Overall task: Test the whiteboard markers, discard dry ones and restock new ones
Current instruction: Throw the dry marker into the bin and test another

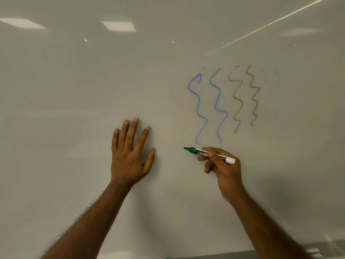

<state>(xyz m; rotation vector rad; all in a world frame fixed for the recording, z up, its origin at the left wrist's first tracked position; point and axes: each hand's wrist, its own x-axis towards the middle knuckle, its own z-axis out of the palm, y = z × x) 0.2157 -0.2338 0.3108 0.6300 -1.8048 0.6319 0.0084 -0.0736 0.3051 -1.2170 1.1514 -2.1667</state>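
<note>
A white whiteboard (74, 90) fills the view. My right hand (224, 169) grips an uncapped green marker (197, 151), tip pointing left and touching or nearly touching the board just below the blue lines. My left hand (130, 156) lies flat on the board with fingers spread, holding nothing. Two blue wavy lines (216, 107) and two dark wavy lines (253, 98) are drawn on the board above the marker. Very faint traces (265, 75) show to their right. No green line is visible.
The board's lower edge and a grey ledge (317, 251) show at the bottom right corner. Ceiling lights reflect in the upper part of the board (119, 26).
</note>
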